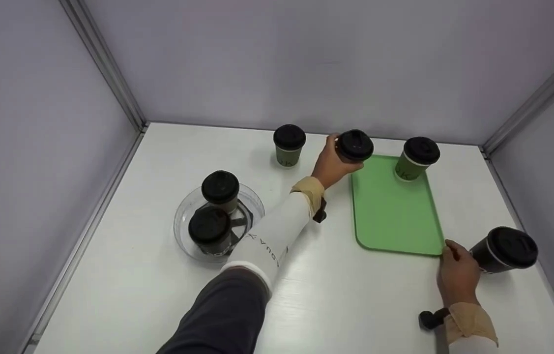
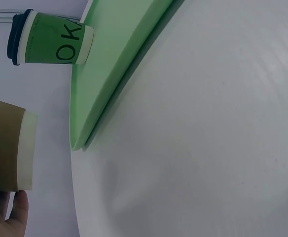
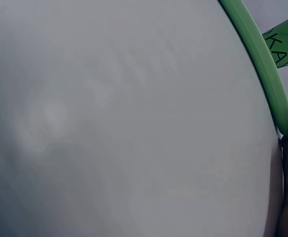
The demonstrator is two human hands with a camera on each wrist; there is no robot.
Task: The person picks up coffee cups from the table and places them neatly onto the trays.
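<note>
My left hand (image 1: 332, 164) grips a paper coffee cup with a black lid (image 1: 355, 145) near the far left corner of the green tray (image 1: 390, 216). In the left wrist view that cup's brown sleeve (image 2: 3, 145) and pale base show, with the fingertips (image 2: 19, 207) against it. A green-sleeved coffee cup (image 1: 412, 167) stands on the tray's far right part. At the tray's near right corner my right hand (image 1: 458, 275) pinches the rim. Only part of that hand shows in the right wrist view, beside the tray rim (image 3: 265, 69).
Another green-sleeved cup (image 1: 288, 152) stands at the back, left of my left hand. Two lidded cups, one behind (image 1: 220, 189) and one in front (image 1: 210, 228), sit in a round clear dish (image 1: 181, 236). A larger dark cup (image 1: 503, 250) is right of my right hand. Walls enclose the white table (image 1: 335, 300).
</note>
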